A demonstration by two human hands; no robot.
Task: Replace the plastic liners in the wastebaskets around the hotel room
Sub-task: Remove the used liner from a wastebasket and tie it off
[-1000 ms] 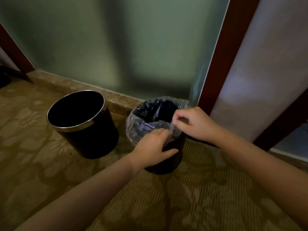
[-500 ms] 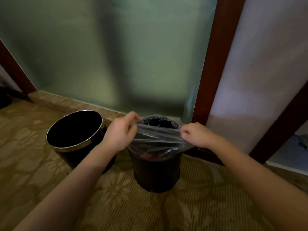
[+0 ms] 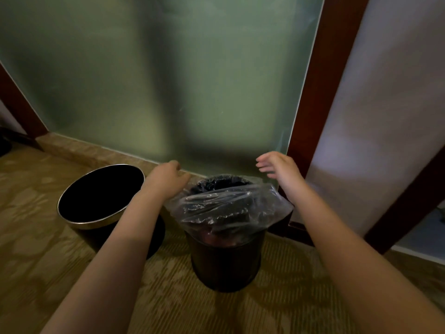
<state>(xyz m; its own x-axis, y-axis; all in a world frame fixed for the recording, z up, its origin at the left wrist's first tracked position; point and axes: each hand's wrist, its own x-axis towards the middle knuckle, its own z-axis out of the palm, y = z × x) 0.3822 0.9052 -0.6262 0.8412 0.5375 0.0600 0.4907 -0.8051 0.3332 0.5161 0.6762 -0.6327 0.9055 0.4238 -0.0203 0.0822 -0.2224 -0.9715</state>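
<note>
A small dark wastebasket (image 3: 225, 263) stands on the carpet in front of the frosted glass panel. A clear plastic liner (image 3: 231, 206) sits in it, its edge folded loosely over the rim and hanging down the near side. My left hand (image 3: 166, 180) is at the liner's left edge with its fingers curled away from me; whether they hold the plastic is hidden. My right hand (image 3: 279, 168) hovers above and to the right of the basket, fingers spread, touching nothing. To the left stands a second black wastebasket (image 3: 79, 222) with a metal rim and no liner.
A frosted green glass panel (image 3: 180, 80) rises right behind the baskets on a stone sill (image 3: 89, 150). A dark wooden frame post (image 3: 320, 88) stands close to the right of the lined basket. Patterned carpet (image 3: 180, 307) covers the floor in front.
Both hands were stretching the liner's edge over the rim. Now my right hand has let go and lifted away with fingers spread, my left has moved up, and the liner hangs over the rim.
</note>
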